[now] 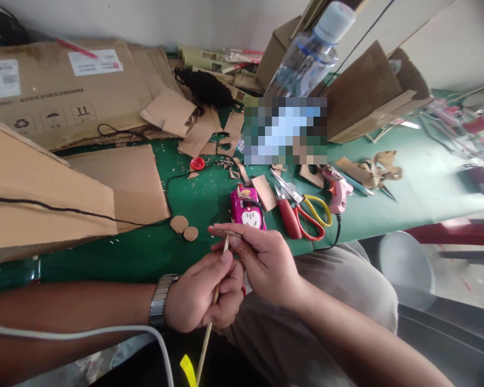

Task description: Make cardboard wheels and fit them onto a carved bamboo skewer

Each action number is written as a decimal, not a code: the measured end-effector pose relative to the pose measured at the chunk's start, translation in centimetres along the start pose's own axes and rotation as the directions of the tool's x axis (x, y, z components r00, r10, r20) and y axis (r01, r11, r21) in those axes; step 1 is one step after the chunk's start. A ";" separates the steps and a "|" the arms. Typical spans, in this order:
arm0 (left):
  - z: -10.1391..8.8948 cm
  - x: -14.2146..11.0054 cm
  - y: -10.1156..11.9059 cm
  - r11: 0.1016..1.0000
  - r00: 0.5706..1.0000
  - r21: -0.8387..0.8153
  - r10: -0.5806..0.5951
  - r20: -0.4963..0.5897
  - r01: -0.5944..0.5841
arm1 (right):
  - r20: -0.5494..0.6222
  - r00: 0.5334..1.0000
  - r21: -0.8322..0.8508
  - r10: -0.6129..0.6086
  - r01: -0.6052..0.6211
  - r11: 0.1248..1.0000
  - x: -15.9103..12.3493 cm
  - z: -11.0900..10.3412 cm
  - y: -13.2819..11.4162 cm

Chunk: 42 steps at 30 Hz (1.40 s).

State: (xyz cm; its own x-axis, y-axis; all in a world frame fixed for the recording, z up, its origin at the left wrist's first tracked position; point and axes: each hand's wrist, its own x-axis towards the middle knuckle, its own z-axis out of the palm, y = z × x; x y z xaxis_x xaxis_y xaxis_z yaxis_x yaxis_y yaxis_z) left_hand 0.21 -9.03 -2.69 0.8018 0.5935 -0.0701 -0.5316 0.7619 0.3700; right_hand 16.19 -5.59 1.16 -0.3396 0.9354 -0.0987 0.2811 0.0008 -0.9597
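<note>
My left hand (205,290), with a metal watch at the wrist, is closed around a thin wooden stick (205,349) that slants upward. My right hand (268,260) pinches a small, thin cardboard disc (228,233), seen almost edge-on, between thumb and fingers. The tip of the stick meets the underside of this disc; whether it goes through I cannot tell. On the green table, just left of the hands, lie two cardboard discs (179,224). Beyond my right fingers sits a pink power socket (248,207).
Scissors (306,207), a red-handled tool (288,215) and a pink glue gun (337,188) lie to the right. Cardboard scraps (201,134) and a water bottle (302,62) are behind. A large carton (44,183) stands left, with a black cord (64,208) across it.
</note>
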 end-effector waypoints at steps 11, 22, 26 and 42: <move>-0.3 0.6 0.4 0.998 1.000 0.065 -0.002 0.007 0.001 | 0.085 0.996 0.057 0.041 -0.046 0.997 0.8 -1.9 -1.1; 0.0 -0.7 0.4 0.838 0.994 0.536 0.060 0.091 -0.100 | -0.017 0.990 -0.099 -0.142 0.140 0.985 0.8 -1.7 -0.8; -0.3 -0.8 0.4 0.789 0.988 0.597 0.086 0.126 -0.144 | 0.067 0.962 -0.327 -0.266 0.273 0.905 0.8 -1.3 -0.2; -0.1 -0.4 0.5 0.771 0.972 0.592 0.173 0.158 -0.234 | 0.166 0.953 -0.206 -0.255 0.286 0.936 0.9 -1.3 -0.6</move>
State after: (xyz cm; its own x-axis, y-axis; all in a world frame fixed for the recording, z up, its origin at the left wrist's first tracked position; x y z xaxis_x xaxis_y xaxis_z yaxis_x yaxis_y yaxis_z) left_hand -0.40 -8.88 -2.54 0.7303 0.6681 0.1425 -0.4359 0.2952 0.8502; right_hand 16.86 -4.34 2.02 -0.5440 0.8323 0.1069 0.3505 0.3412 -0.8722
